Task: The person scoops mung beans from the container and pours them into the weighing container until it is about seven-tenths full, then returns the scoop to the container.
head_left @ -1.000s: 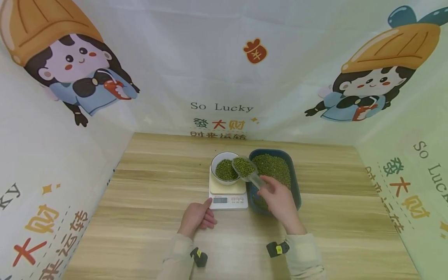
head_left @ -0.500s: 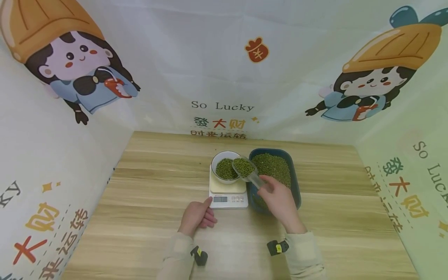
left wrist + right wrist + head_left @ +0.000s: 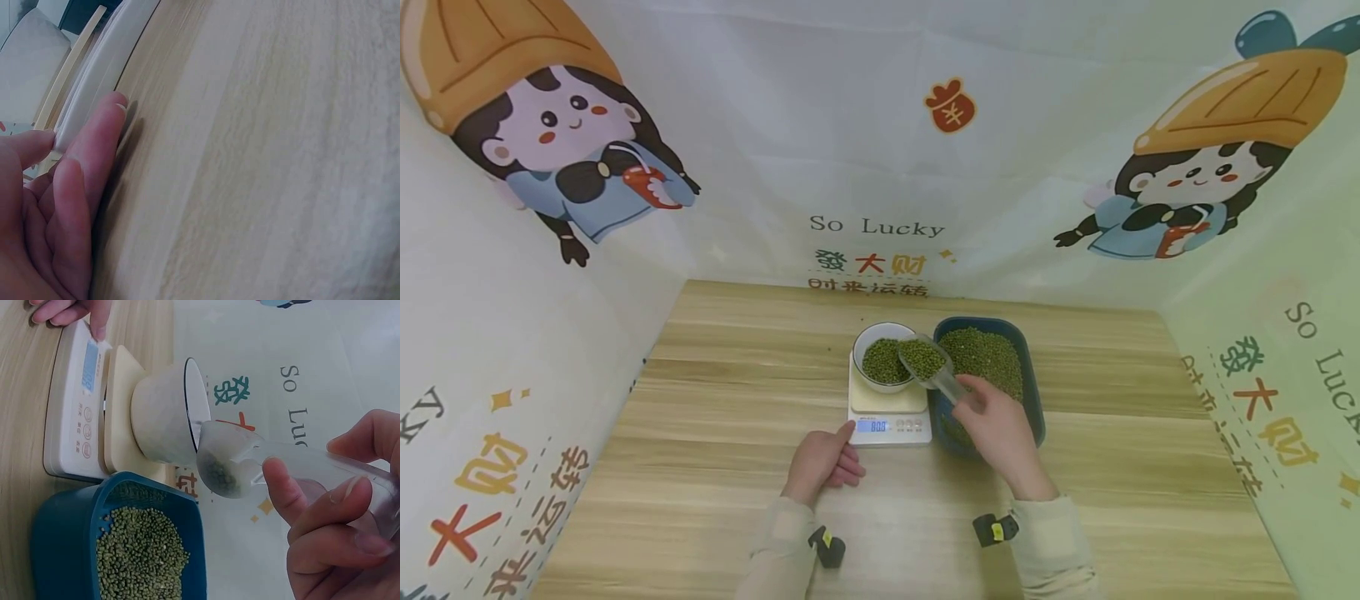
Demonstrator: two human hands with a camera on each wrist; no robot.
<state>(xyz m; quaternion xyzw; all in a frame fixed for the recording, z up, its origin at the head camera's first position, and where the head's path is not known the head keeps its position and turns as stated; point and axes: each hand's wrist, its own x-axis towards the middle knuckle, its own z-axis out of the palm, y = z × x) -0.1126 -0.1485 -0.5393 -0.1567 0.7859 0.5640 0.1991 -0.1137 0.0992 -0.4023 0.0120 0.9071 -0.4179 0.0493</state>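
Note:
My right hand (image 3: 1002, 429) grips the handle of a clear plastic scoop (image 3: 219, 459), seen in the head and right wrist views. Green mung beans (image 3: 922, 357) fill its bowl, which overlaps the right rim of a white bowl (image 3: 868, 337) with a dark rim line. Inside that bowl lie more mung beans (image 3: 883, 362). It stands on a white kitchen scale (image 3: 917, 442) whose display (image 3: 872, 426) is lit blue with digits. My left hand (image 3: 826, 463) rests by the scale's front left corner, thumb touching it and the other fingers loosely bent below.
A dark blue tub (image 3: 1036, 404) of mung beans stands right beside the scale, under my right forearm and scoop. The wooden table (image 3: 715, 400) ends at printed cloth walls (image 3: 760, 150) at the back and sides. A few stray beans lie left of the bowl.
The scale's display has gone from dim grey to lit blue with clear digits. Both hands and the scoop hold almost the same place; the view has shifted slightly.

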